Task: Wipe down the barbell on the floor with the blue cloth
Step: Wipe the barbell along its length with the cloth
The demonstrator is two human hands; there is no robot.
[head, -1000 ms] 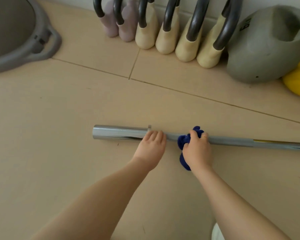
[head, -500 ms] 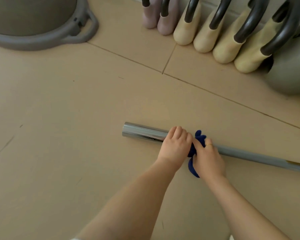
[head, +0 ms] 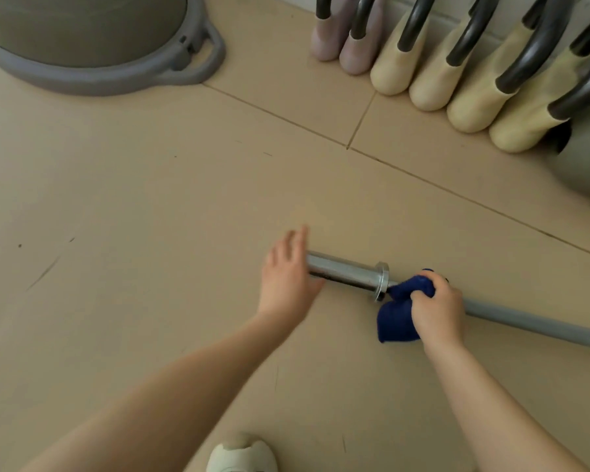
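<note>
A: Barbell (head: 346, 271) — position?

B: Flat on the tan floor (head: 150, 199), lower centre of the head view. Chrome sleeve end points toward 10 o'clock; the grey shaft runs off toward 4 o'clock and out of frame at the right edge. Collar (head: 382, 281) stands between sleeve and shaft.

A: Blue cloth (head: 397, 318)?

B: Bunched on the shaft, touching the collar at its 4 o'clock side. One flap hangs down onto the floor at 6 o'clock of the bar.

A: Hands?

B: Right hand (head: 438, 310) fisted over the cloth, fingers curled, pressing it around the shaft. Left hand (head: 288, 274) at the sleeve tip, fingers spread and extended, blurred. Palm seems against the end of the sleeve, not wrapped round it; holding nothing.

A: Surroundings?

B: Row of kettlebells (head: 457, 83) at 1 o'clock along the wall, pinkish then cream, dark handles. A larger grey weight (head: 583, 165) at 3 o'clock, partly cut off. Grey domed balance trainer (head: 92, 39) at 11 o'clock, well apart from the bar. White shoe toe (head: 241, 453) at 6 o'clock, bottom edge.
</note>
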